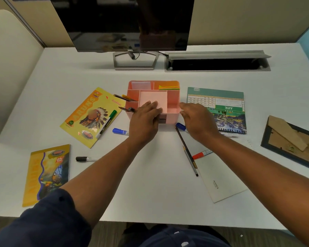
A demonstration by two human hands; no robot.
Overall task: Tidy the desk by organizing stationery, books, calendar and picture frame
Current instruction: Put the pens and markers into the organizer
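A pink desk organizer [173,98] stands mid-desk. My left hand [144,120] rests flat on its front top, fingers together, holding nothing. My right hand [196,120] hovers open just right of the organizer's side. Two yellow books lie on the left: one [89,111] with a green marker [107,123] on it, another [46,173] near the front edge. A green calendar [221,100] lies flat on the right. The picture frame [291,141] lies face down at far right. Loose on the desk are blue markers [119,131] [180,126], a black marker [86,159], a red marker [202,154] and pencils [187,150].
A monitor [125,22] on its stand [135,61] is at the back, beside an open cable tray [218,61]. A white envelope [219,182] lies front right. Partition walls [12,65] close the left side and back.
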